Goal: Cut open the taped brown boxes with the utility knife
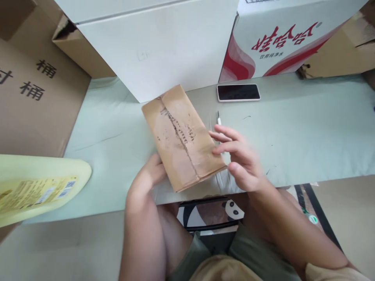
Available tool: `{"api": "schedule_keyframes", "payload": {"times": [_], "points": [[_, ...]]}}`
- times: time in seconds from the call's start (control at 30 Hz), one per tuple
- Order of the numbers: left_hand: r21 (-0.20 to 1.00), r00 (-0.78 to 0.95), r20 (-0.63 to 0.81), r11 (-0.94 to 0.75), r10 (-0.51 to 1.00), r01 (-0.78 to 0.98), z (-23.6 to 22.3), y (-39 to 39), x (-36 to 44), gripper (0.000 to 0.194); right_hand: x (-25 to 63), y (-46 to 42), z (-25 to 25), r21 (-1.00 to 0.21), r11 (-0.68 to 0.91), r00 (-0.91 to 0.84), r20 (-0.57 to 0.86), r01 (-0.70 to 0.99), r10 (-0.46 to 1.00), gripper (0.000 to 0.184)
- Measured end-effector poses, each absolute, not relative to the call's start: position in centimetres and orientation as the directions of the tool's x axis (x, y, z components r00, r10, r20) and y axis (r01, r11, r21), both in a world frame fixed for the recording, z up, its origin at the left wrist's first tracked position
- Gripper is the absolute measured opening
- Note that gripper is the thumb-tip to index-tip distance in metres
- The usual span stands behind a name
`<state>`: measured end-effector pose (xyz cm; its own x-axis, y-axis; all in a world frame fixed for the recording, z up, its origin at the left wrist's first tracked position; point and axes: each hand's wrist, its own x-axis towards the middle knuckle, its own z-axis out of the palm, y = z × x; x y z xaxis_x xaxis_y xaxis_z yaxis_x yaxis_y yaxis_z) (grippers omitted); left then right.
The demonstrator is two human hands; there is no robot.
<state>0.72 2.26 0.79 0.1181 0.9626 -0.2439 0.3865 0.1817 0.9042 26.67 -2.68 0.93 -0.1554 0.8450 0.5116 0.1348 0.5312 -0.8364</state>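
Observation:
A small brown cardboard box (181,136) with a torn tape seam down its middle lies tilted on the pale green table (307,128). My left hand (146,179) grips its near left edge, fingers hidden under the box. My right hand (238,156) rests against the box's right side with fingers stretched out and slightly blurred. Just behind those fingers a small white knife (218,118) lies on the table.
A phone (238,92) lies face up behind the knife. A large white box (158,43) and a red-and-white carton (278,39) stand at the back. Brown cartons (35,86) fill the left. A yellow bottle (38,187) lies at the near left.

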Motion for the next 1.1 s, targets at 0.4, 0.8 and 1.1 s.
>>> {"api": "schedule_keyframes", "payload": {"times": [0.4,0.8,1.1], "points": [[0.748,0.178,0.478,-0.506,0.860,0.429,1.0,1.4,1.4,0.050,25.7,-2.4,-0.4,-0.913,0.405,-0.150,0.395,0.044,0.906,0.026],[0.715,0.220,0.434,-0.483,0.873,0.506,1.0,1.1,1.8,0.047,26.3,-1.6,-0.9,-0.980,0.177,0.011,0.179,0.086,0.984,0.028],[0.723,0.228,0.445,-0.498,0.866,0.479,0.9,1.3,1.7,0.046,27.5,0.1,-0.9,-0.477,-0.180,0.119,-0.156,0.860,0.981,0.035]]}}
